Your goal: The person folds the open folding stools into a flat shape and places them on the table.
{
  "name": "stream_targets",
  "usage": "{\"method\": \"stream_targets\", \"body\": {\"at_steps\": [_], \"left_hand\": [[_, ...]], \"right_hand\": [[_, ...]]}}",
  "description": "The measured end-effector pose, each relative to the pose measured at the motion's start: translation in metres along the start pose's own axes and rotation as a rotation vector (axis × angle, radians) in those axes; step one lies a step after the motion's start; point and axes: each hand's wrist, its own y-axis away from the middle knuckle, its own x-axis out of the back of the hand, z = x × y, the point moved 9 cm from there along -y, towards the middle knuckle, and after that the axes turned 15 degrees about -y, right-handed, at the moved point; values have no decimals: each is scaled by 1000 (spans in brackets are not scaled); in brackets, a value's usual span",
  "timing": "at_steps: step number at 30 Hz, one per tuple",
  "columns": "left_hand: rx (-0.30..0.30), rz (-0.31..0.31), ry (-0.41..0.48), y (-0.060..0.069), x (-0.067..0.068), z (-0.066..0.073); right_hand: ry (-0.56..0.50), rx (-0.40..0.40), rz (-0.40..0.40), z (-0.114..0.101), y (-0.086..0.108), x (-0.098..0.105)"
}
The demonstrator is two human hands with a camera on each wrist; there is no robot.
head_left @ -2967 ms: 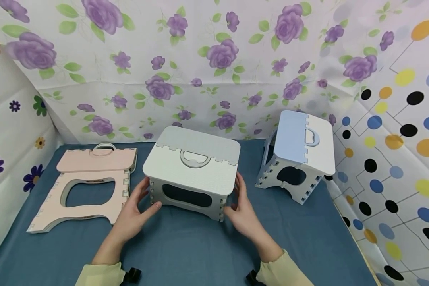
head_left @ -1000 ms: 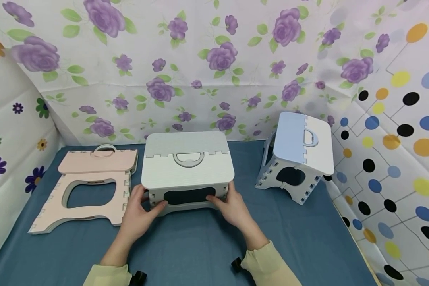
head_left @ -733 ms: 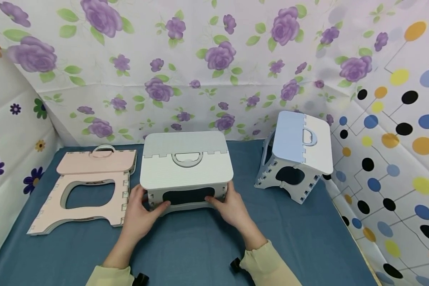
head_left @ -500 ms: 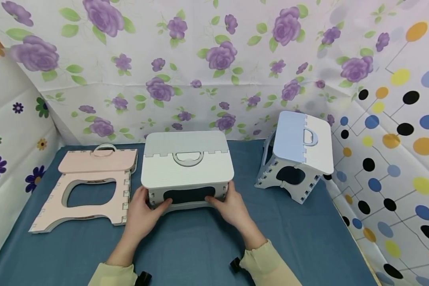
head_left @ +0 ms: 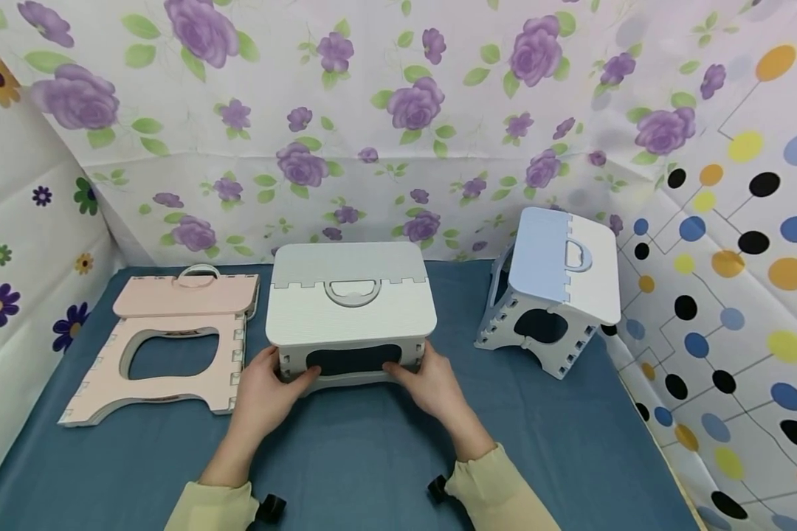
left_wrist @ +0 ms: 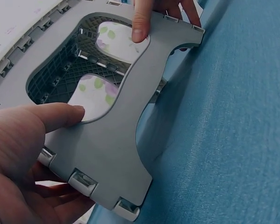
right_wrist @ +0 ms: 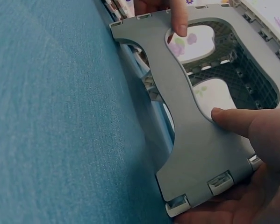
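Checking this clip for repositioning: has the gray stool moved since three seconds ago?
Yes. Against the back edge of the blue table, the gray stool has turned: its right end swung toward that edge, leaving the stool roughly square to it.

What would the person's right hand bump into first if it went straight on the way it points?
The grey stool, most likely at once: the right hand grips its right end. Depth beyond that is unclear.

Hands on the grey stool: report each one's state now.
Left hand: holding the grey stool at its left end.
Right hand: holding the grey stool at its right end.
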Motion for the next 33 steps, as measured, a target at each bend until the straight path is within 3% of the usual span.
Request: {"method": "stream_targets", "body": {"at_steps": [16, 23, 33], "left_hand": [[51, -24, -35, 2, -5, -3], [58, -34, -18, 2, -8, -5], [65, -29, -70, 3, -7, -3]], "right_hand": [[20, -7, 7, 1, -2, -1], [30, 11, 8, -1, -3, -1], [28, 45, 6, -1, -3, -1]]}}
